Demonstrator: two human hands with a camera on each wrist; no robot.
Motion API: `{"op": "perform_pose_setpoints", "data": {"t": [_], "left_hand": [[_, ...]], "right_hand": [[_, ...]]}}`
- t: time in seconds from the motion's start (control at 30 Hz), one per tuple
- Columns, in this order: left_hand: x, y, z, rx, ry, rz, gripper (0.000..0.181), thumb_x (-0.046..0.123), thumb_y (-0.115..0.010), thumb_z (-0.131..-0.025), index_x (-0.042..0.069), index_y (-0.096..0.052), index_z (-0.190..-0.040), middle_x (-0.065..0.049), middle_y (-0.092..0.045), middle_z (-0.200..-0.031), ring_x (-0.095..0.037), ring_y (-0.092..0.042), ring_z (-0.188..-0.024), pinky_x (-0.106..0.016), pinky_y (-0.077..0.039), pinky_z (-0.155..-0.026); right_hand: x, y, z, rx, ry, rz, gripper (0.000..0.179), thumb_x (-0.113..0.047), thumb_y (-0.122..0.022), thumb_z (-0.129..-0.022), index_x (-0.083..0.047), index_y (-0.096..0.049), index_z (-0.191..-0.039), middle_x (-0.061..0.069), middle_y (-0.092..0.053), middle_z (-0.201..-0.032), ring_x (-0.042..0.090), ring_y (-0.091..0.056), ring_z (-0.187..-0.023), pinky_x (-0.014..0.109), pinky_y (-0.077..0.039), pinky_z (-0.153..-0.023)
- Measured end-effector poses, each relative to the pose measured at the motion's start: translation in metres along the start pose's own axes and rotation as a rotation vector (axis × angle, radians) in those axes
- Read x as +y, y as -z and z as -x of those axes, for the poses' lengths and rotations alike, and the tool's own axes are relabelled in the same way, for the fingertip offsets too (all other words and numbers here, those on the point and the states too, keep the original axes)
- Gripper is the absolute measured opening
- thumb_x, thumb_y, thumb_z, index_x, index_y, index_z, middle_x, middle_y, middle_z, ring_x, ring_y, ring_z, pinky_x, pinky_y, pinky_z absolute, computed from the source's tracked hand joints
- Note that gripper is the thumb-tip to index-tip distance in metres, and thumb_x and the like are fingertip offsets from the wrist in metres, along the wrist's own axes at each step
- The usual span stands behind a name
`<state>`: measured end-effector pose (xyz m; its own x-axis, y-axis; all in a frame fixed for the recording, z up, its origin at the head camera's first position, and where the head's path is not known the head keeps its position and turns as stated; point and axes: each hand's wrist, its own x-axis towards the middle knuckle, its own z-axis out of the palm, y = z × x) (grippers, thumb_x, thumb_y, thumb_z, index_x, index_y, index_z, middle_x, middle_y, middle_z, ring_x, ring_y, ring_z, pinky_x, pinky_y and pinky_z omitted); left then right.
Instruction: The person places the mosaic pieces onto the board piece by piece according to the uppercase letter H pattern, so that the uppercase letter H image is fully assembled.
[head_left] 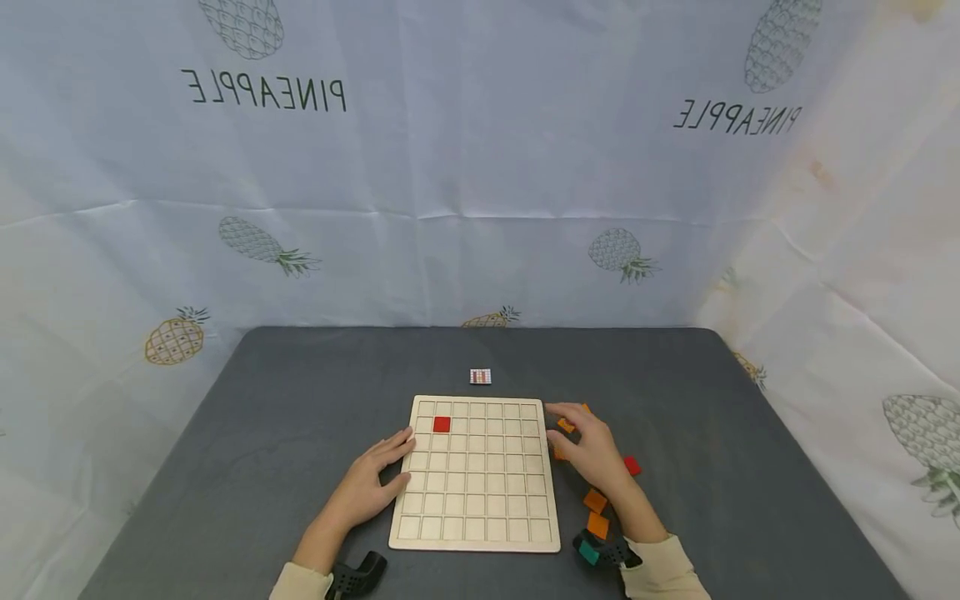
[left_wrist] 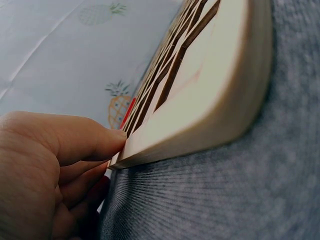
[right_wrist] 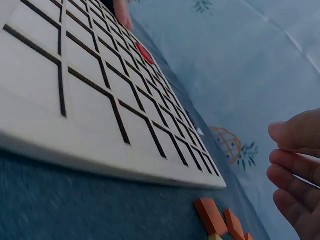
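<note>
A pale wooden grid board [head_left: 476,461] lies on the dark table, with one red tile [head_left: 442,424] in a cell near its top left. Along the board's left edge rests my left hand [head_left: 362,493], fingers extended; the left wrist view has its thumb [left_wrist: 107,140] at the rim. By the upper right edge hovers my right hand [head_left: 596,454], fingers loosely bent and nothing between them in the right wrist view. Orange tiles [head_left: 566,425] lie beside and partly behind it. Seen from the right wrist, some orange tiles [right_wrist: 210,216] sit below the fingers, off the board's corner.
A small patterned card [head_left: 480,377] lies beyond the board. Near my right forearm are a red tile [head_left: 632,466], two orange tiles [head_left: 596,502] and a teal tile [head_left: 588,552] partly covered by the wrist strap. A pineapple-print curtain [head_left: 450,167] hangs behind the table.
</note>
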<state>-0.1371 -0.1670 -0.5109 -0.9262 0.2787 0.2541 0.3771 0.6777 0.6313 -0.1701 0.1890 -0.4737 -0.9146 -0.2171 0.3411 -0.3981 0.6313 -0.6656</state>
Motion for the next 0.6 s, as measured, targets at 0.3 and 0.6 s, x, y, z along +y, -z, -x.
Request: {"op": "perform_pose_setpoints", "data": {"t": [0.3, 0.6], "left_hand": [[0.001, 0.0, 0.0, -0.05, 0.065, 0.027, 0.051, 0.017, -0.067, -0.085, 0.008, -0.055, -0.134, -0.003, -0.045, -0.146, -0.027, -0.04, -0.136, -0.046, -0.03, -0.114], [0.002, 0.001, -0.001, -0.054, 0.063, 0.032, 0.052, 0.018, -0.067, -0.085, 0.007, -0.055, -0.134, -0.004, -0.045, -0.146, -0.028, -0.04, -0.136, -0.047, -0.03, -0.114]], "right_hand": [[0.036, 0.033, 0.011, 0.049, -0.107, -0.009, 0.04, -0.012, -0.067, -0.088, -0.002, -0.059, -0.126, 0.015, -0.06, -0.121, 0.034, -0.061, -0.106, 0.05, -0.053, -0.087], [0.057, 0.031, 0.016, -0.022, -0.251, 0.084, 0.039, -0.013, -0.068, -0.087, -0.004, -0.062, -0.124, 0.013, -0.061, -0.115, 0.03, -0.061, -0.102, 0.047, -0.054, -0.088]]}}
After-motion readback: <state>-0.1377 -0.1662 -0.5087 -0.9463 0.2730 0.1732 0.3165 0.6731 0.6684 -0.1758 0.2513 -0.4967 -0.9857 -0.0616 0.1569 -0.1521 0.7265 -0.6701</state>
